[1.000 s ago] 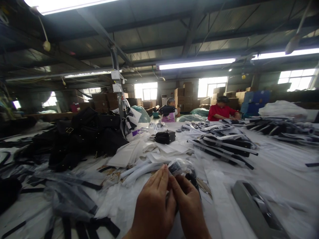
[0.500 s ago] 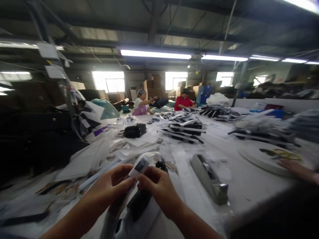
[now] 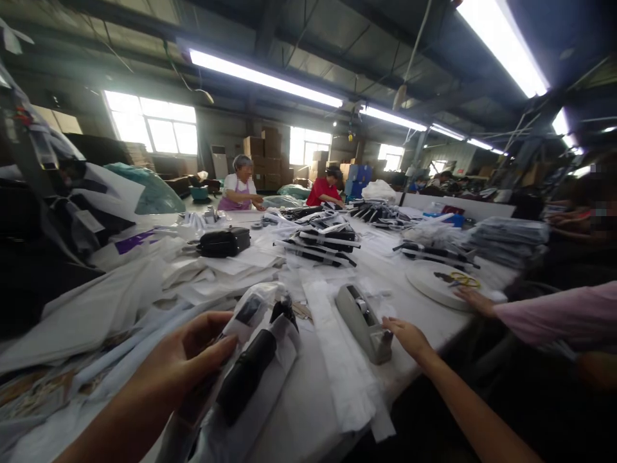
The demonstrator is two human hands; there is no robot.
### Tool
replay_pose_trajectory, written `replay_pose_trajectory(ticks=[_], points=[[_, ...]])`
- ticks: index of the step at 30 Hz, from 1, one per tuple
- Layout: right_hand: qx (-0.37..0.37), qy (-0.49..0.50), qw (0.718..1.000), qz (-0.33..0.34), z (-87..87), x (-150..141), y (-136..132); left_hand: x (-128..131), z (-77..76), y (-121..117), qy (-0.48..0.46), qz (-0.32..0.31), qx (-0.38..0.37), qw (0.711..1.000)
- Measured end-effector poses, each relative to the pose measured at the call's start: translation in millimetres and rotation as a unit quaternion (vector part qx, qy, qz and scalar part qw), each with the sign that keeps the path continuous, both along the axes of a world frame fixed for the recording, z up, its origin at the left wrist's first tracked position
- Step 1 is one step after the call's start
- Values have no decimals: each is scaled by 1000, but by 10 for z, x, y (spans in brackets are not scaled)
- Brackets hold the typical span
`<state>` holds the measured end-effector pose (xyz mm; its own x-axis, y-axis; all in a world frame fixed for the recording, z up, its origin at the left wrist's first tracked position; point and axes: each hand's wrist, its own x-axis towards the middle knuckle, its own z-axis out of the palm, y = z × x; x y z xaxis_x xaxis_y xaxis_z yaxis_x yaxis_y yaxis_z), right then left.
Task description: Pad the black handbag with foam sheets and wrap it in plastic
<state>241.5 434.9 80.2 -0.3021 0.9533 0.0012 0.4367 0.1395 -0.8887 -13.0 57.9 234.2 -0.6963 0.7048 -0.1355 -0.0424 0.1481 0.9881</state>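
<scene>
Left hand (image 3: pixel 195 354) grips the wrapped strap (image 3: pixel 249 312) between thumb and fingers, left of centre at the bottom of the frame; right hand (image 3: pixel 409 337) has its fingertips at the cutter end of the dispenser (image 3: pixel 351 315), right of centre. Whether they pinch tape cannot be told. Just beside the strap lies a black piece (image 3: pixel 247 379) in pale wrapping.

Risks, in this inspector's judgement: the plastic could slip or spring open, being held by one hand only; fingertips could be nicked on the cutter edge; a hard pull could drag the dispenser along the surface (image 3: pixel 393 276), since nothing is seen steadying it.

Compared with the earlier frame, the right hand has left the strap for the dispenser, while the left hand keeps its hold. At upper centre, the person in the apron (image 3: pixel 236 200) no longer holds up a dark bag.
</scene>
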Motion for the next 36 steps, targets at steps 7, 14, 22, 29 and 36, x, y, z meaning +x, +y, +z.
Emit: replay_pose_trajectory(ticks=[7,14,22,29,36], points=[[-102,121,987,0,-5,-42,-104,-12,5,-12,42,15,-13,999],[-142,188,972,-4,117,252,-381,-41,-36,5,21,18,-1,1000],[-137,174,973,-71,-300,329,-469,-50,-62,28,2,13,14,1000],[-106,167,977,-76,-304,124,-829,-65,-67,7,30,-31,48,998],[-93,317,895,299,885,-923,-2240,-43,-109,28,114,-51,67,990]])
